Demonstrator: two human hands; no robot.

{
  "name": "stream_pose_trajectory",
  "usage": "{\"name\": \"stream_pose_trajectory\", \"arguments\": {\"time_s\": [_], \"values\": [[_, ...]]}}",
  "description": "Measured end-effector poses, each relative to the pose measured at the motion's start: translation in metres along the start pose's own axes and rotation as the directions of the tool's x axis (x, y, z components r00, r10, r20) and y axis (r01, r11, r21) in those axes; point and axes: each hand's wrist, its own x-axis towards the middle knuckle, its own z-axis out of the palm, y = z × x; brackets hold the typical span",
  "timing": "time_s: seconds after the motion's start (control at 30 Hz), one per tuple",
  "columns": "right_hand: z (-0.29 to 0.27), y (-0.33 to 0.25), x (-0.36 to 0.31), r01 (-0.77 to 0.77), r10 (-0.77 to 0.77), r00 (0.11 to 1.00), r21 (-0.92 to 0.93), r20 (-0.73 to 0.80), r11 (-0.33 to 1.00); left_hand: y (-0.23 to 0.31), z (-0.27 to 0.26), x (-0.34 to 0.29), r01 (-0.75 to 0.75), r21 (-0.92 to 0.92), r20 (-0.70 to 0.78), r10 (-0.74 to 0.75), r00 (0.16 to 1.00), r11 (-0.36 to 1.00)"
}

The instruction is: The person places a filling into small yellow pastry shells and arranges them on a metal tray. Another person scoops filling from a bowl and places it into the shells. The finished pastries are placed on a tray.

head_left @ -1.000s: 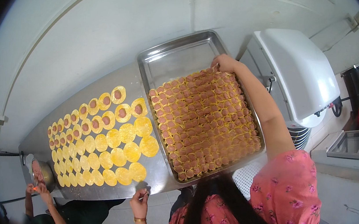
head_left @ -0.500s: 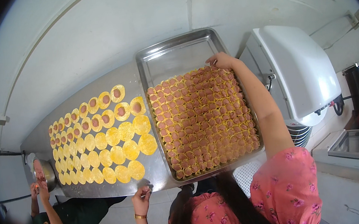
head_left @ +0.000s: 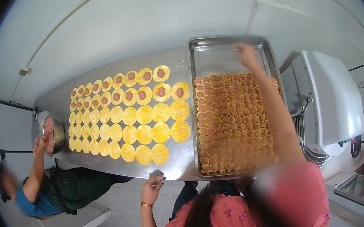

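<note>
My right hand [head_left: 246, 54], smeared by motion, is over the bare far part of a metal tray [head_left: 216, 58]. Its forearm crosses above the tray's right side. Rows of small open-topped dumplings [head_left: 225, 122], pink meat filling in yellow wrappers, fill the near and middle part of that tray. By the front edge of the steel table, my left hand [head_left: 151, 189] has its fingers curled and pinched together; whatever they hold is too small to make out. Left of the tray lie round yellow wrappers [head_left: 144, 133] in rows; the two far rows carry lumps of meat filling [head_left: 161, 91].
At the table's left end, a co-worker's hand [head_left: 45, 140] is at a metal bowl [head_left: 59, 135] of pink meat filling. A large white appliance [head_left: 332, 96] stands right of the tray. A wall runs behind the steel table [head_left: 176, 161].
The view has turned, so table and tray appear farther right. My right hand has left the far right corner of the dumplings and moved leftward over bare tray. My left hand stays by the table edge.
</note>
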Motion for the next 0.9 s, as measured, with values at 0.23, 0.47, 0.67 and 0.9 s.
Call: {"name": "stream_pose_trajectory", "arguments": {"time_s": [0.23,0.47,0.67,0.9], "values": [[0.203,-0.135,-0.001,0.138,-0.097,0.929,-0.092,0.357,0.986,-0.021,-0.019,-0.009,-0.027,0.08,-0.12,0.036,0.992,0.996],[0.259,-0.165,-0.018,-0.272,0.284,0.949,-0.1,0.136,0.957,-0.075,-0.054,-0.061,0.149,-0.139,-0.276,-0.182,0.944,0.979],[0.245,-0.17,-0.006,-0.609,0.562,0.791,0.224,0.24,0.761,-0.105,-0.086,-0.055,0.155,-0.133,-0.299,-0.189,0.935,0.979],[0.249,-0.148,-0.004,-0.618,0.69,0.666,0.728,0.284,0.298,-0.087,-0.11,-0.001,-0.005,-0.177,-0.211,-0.033,0.977,0.984]]}}
